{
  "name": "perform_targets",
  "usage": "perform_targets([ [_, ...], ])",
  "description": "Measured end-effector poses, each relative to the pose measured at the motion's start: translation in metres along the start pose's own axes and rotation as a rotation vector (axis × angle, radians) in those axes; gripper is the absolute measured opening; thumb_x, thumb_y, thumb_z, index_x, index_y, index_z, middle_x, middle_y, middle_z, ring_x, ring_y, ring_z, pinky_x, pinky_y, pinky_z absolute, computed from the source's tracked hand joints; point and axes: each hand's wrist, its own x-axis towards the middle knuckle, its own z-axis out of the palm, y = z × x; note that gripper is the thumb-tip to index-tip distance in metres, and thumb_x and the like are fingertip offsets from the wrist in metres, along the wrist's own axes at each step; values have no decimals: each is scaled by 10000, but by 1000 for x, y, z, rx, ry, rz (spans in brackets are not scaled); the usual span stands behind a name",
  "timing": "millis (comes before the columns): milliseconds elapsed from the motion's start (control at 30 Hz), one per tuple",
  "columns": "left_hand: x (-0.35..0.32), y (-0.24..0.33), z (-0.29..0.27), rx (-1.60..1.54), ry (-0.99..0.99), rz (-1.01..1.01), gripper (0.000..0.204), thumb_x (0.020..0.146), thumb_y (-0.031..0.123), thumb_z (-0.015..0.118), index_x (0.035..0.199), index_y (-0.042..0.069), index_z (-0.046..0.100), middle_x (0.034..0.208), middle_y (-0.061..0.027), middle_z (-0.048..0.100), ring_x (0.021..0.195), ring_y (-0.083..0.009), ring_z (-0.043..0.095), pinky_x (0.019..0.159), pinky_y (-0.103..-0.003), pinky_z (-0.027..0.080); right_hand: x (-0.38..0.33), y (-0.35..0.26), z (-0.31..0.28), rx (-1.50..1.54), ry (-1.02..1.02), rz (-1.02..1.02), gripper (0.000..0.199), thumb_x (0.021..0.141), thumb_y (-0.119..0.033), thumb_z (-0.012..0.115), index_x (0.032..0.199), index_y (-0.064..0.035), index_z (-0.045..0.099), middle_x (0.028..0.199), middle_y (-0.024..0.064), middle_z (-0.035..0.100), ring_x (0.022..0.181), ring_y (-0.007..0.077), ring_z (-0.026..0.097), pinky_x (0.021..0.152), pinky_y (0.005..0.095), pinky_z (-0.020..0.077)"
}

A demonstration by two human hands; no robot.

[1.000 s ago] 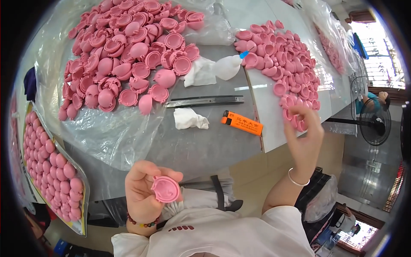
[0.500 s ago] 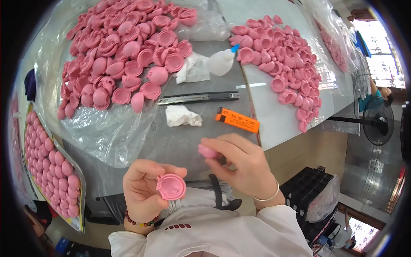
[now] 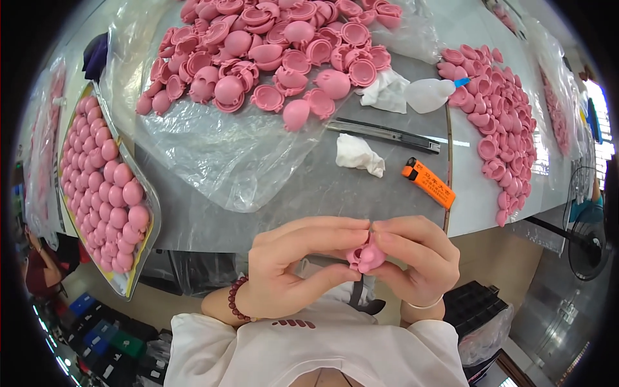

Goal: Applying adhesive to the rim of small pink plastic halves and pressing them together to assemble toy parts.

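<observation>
Just past the table's near edge, my left hand (image 3: 293,267) and my right hand (image 3: 419,255) meet fingertip to fingertip. Between them is a small pink plastic shell piece (image 3: 369,255), pinched from both sides. My left fingers grip its left part, where a hollow shows, and my right fingers close over its rounded right part. Fingers cover much of it, so I cannot tell how the two parts fit together. Similar pink shells (image 3: 267,55), some cupped and some domed, lie heaped at the back. Another heap of smaller pink pieces (image 3: 493,122) lies at the right.
A tray (image 3: 153,216) of closed pink balls stands at the left. On the grey table lie a black cutter knife (image 3: 387,135), an orange lighter (image 3: 431,184), crumpled white tissue (image 3: 360,155), a white squeeze bottle (image 3: 427,95) and clear plastic sheeting (image 3: 238,174). A fan (image 3: 590,242) is far right.
My hands came together; the cupped shell in my left hand and the pink piece in my right now meet. The view has swung left, shifting the table's things rightward.
</observation>
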Motion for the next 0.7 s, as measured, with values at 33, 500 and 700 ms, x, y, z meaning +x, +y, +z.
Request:
perform_targets([
  [33, 0, 0, -1, 0, 8, -2, 343, 625, -90, 629, 957, -63, 544, 1024, -222, 525, 873, -221, 565, 763, -283, 455, 0, 1, 1, 4, -7, 0, 360, 559, -10, 702, 900, -7, 588, 876, 119, 579, 702, 203, 574, 581, 250, 474],
  [500, 4, -4, -4, -50, 36, -28, 461, 564, 22, 741, 967, -76, 542, 950, -223, 563, 825, -204, 574, 733, -287, 450, -6, 1, 10, -268, 5, -253, 349, 603, -53, 701, 904, -32, 525, 717, 52, 553, 601, 197, 529, 504, 261, 431],
  [700, 3, -5, -11, -143, -18, 31, 486, 545, 86, 767, 947, -77, 549, 859, -217, 588, 775, -208, 586, 687, -278, 463, 0, 10, -14, -245, 261, -125, 268, 709, -63, 572, 948, 14, 480, 778, 100, 540, 717, 197, 512, 555, 298, 425],
])
